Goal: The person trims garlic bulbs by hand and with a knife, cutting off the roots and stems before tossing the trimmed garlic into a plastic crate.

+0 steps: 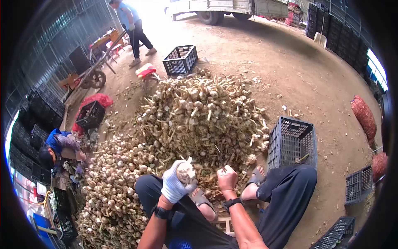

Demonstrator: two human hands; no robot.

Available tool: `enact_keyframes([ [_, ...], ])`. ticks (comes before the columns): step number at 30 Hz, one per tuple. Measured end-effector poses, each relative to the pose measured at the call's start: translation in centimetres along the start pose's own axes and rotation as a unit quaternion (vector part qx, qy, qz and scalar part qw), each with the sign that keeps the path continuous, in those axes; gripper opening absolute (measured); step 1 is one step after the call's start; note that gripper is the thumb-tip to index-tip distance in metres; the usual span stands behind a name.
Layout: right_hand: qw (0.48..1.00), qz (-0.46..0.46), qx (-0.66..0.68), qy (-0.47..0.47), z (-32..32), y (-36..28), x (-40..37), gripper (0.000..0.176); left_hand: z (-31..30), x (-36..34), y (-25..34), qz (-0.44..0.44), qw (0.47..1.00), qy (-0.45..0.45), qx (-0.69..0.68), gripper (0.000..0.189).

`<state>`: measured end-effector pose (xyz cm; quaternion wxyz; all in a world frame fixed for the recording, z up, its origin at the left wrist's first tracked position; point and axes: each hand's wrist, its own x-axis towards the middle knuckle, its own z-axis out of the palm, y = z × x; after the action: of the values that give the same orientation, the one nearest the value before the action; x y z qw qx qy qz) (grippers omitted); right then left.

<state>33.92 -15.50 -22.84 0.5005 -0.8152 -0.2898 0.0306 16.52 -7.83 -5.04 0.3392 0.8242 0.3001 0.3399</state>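
Observation:
My left hand (173, 184), in a white knitted glove, is closed around a garlic bulb (185, 172) with a short stem stub. To its right is my bare right hand (227, 178), its fingers curled tight on a thin dark-bladed tool (220, 156). The blade points away from me, toward the heap; its exact kind is hard to make out. The two hands are apart, above my feet. Right in front lies a large heap of garlic with stems (199, 112). Trimmed-looking bulbs (112, 178) spread to the left.
An open black crate (290, 122) stands by my right knee, another crate (180, 66) beyond the heap. At left a person in blue (62, 143) bends over the garlic. Another person (132, 31) stands near a handcart (93, 72). Red mesh sacks (365, 120) lie right; a truck (219, 8) is behind.

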Motion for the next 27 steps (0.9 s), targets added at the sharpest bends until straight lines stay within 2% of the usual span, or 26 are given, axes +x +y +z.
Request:
enact_keyframes([
  [1, 1.0, -0.018, 0.002, 0.02, -0.5, -0.9, 0.3, 0.021, 0.0, 0.5, 0.8, -0.027, 0.999, -0.008, -0.019, 0.062],
  [2, 0.999, -0.002, 0.042, 0.006, -0.9, -2.2, 0.3, 0.02, 0.1, 0.8, 1.0, -0.018, 0.999, -0.009, -0.029, 0.062],
  [5, 0.996, -0.026, 0.08, -0.006, -0.9, -4.4, 0.6, 0.02, 0.4, 1.1, 1.6, -0.022, 0.997, -0.02, -0.066, 0.062],
  [7, 0.994, -0.055, 0.093, 0.008, -1.6, -5.8, 0.7, 0.021, 0.7, 1.0, 0.8, -0.056, 0.993, -0.033, -0.097, 0.064],
  [9, 0.991, -0.053, 0.115, -0.049, -3.3, -7.4, 1.0, 0.022, 0.9, 1.0, 0.6, -0.054, 0.985, -0.034, -0.162, 0.065],
  [11, 0.989, -0.086, 0.096, -0.067, -4.4, -8.6, 1.8, 0.022, 0.9, 0.9, 0.2, -0.004, 0.993, -0.01, -0.122, 0.067],
  [13, 0.988, -0.111, 0.079, -0.078, -3.9, -8.4, 2.9, 0.019, 0.6, 0.6, -0.2, -0.058, 0.985, -0.022, -0.16, 0.064],
  [15, 0.96, 0.076, 0.19, -0.19, -4.5, -10.2, 5.7, 0.021, 0.4, 0.5, -0.8, -0.051, 0.979, -0.007, -0.197, 0.064],
  [17, 0.915, 0.088, 0.322, -0.228, -7.6, -16.0, 10.3, 0.017, 0.3, 0.0, -1.2, -0.06, 0.969, -0.004, -0.238, 0.063],
  [19, 0.937, -0.024, 0.282, -0.206, -10.1, -20.8, 15.8, 0.025, -0.1, 0.0, -1.2, -0.094, 0.947, -0.018, -0.307, 0.063],
  [20, 0.944, -0.057, 0.272, -0.179, -12.2, -24.1, 18.0, 0.024, -0.5, 0.0, -0.3, -0.099, 0.927, -0.019, -0.361, 0.063],
  [22, 0.94, -0.1, 0.3, -0.131, -14.6, -28.4, 22.8, 0.018, -0.7, 0.0, -0.8, -0.087, 0.919, 0.0, -0.384, 0.063],
  [23, 0.935, -0.138, 0.31, -0.104, -15.3, -29.0, 24.7, 0.018, -0.9, -0.1, -1.1, -0.078, 0.911, 0.019, -0.404, 0.064],
  [25, 0.929, -0.171, 0.318, -0.078, -16.0, -28.4, 25.2, 0.018, -1.3, 0.1, -1.1, -0.115, 0.879, 0.045, -0.46, 0.065],
  [26, 0.92, -0.203, 0.332, -0.052, -16.1, -28.1, 25.1, 0.019, -1.3, 0.3, -1.5, -0.101, 0.85, 0.053, -0.514, 0.063],
  [27, 0.953, -0.146, 0.264, -0.026, -15.1, -26.8, 23.7, 0.019, -1.1, 0.6, -2.2, -0.087, 0.817, 0.061, -0.567, 0.062],
])
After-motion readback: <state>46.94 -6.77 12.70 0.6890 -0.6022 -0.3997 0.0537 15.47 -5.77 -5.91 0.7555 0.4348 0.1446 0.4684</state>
